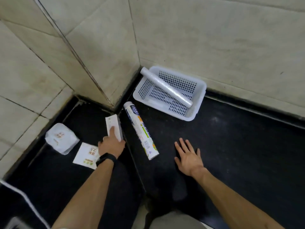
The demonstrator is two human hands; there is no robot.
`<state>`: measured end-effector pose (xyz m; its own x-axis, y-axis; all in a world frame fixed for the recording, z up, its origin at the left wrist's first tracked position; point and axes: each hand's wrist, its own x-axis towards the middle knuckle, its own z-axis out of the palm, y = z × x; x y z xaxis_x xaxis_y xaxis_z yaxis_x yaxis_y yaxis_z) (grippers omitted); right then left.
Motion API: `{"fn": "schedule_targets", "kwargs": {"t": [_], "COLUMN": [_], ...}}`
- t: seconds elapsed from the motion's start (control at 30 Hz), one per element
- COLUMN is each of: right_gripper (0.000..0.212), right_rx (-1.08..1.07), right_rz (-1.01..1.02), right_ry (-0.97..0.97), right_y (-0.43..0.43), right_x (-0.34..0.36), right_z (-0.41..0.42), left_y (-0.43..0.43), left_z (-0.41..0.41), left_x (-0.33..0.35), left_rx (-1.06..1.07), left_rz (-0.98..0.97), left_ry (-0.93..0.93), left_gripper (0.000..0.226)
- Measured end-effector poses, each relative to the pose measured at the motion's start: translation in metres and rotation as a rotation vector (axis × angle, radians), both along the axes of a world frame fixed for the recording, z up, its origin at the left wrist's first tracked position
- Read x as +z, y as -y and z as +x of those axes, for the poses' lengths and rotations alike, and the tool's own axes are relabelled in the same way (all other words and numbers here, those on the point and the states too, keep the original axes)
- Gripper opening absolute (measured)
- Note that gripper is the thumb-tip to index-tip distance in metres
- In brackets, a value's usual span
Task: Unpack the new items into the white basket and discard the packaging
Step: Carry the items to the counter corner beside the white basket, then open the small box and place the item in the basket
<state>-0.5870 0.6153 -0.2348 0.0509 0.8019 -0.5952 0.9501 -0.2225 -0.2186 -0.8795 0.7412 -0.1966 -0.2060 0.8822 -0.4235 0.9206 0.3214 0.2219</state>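
Two hands are in view over the black stone desk [231, 146]. The left hand [110, 144], with a black band at its wrist, grips one small white rectangular box [113, 125] resting on the surface. The right hand [189, 157] is released, fingers spread, holding nothing.

One white perforated plastic basket [196, 111] sits in the corner against the beige tiled wall [214, 38]. One bare translucent roll of film [166, 86] lies slantwise in it, one end propped over the rim. One printed white cardboard tube [141, 131] lies just outside the basket, between the hands. At left are one white printed pouch [61, 138] and one flat white printed packet [86, 155].
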Motion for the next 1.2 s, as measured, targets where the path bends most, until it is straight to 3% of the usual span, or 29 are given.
{"fn": "schedule_targets", "kwargs": {"t": [0.13, 0.2, 0.4, 0.57, 0.63, 0.77, 0.9, 1.0, 1.2], "right_gripper": [0.07, 0.066, 0.057, 0.084, 0.087, 0.071, 0.069, 0.07, 0.042], "right_rx": [-0.046, -0.114, -0.437, -0.534, -0.478, -0.345, -0.326, -0.3, -0.37], "right_rz": [-0.068, -0.085, 0.093, 0.282, 0.374, 0.549, 0.706, 0.757, 0.794], "right_ry": [-0.083, -0.171, -0.586, -0.99, -1.018, -0.88, -0.832, -0.84, -0.837], "right_y": [-0.016, -0.03, -0.058, -0.058, -0.056, -0.045, -0.029, -0.013, 0.022], "right_x": [0.012, 0.028, 0.103, 0.185, 0.214, 0.257, 0.278, 0.283, 0.31], "right_z": [0.006, 0.01, 0.005, 0.01, 0.019, 0.039, 0.059, 0.072, 0.099], "left_y": [0.006, 0.011, 0.032, 0.049, 0.053, 0.056, 0.06, 0.067, 0.084], "left_z": [-0.002, -0.002, 0.037, 0.08, 0.095, 0.121, 0.157, 0.184, 0.199], "left_x": [0.019, 0.031, 0.085, 0.124, 0.145, 0.182, 0.214, 0.232, 0.245], "left_rx": [0.296, 0.329, 0.09, -0.211, -0.303, -0.423, -0.52, -0.602, -0.754], "left_rz": [0.083, 0.11, 0.156, 0.129, 0.164, 0.322, 0.487, 0.595, 0.768], "left_ry": [0.391, 0.494, 0.706, 0.826, 0.822, 0.735, 0.61, 0.59, 0.438], "left_gripper": [0.086, 0.094, 0.09, 0.091, 0.086, 0.075, 0.069, 0.063, 0.054]}}
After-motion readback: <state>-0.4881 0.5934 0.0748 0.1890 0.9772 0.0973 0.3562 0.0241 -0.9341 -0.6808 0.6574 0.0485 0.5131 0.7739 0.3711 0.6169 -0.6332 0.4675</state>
